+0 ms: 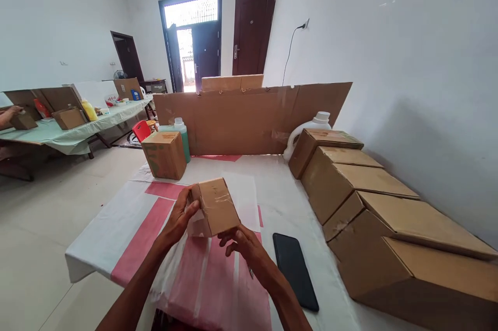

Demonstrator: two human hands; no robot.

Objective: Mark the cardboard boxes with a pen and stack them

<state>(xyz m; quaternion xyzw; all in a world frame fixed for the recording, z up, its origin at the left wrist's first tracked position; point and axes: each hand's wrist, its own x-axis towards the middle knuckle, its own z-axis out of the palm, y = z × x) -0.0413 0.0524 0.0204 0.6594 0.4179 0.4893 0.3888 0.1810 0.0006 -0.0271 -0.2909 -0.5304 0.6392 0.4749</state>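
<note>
A small cardboard box (pixel 220 206) is held tilted above the table, with clear tape on its side. My left hand (pixel 181 214) is closed on the box's left side, with the thumb on the face towards me. At the lower right corner, my right hand (pixel 243 245) grips the box with its fingertips, the other fingers loosely curled. A thin, shiny object (pixel 251 272) shows beside my right wrist; its kind is too small to make out. A black phone (pixel 295 271) lies on the table to the right of that hand.
Several cardboard boxes (pixel 383 209) line the table's right side, by a white jug (pixel 321 119). Back left stand another box (pixel 163 154) and a green-liquid bottle (pixel 183 139). A cardboard panel (pixel 241 121) closes the far edge. Someone's hand (pixel 11 113) shows at another table.
</note>
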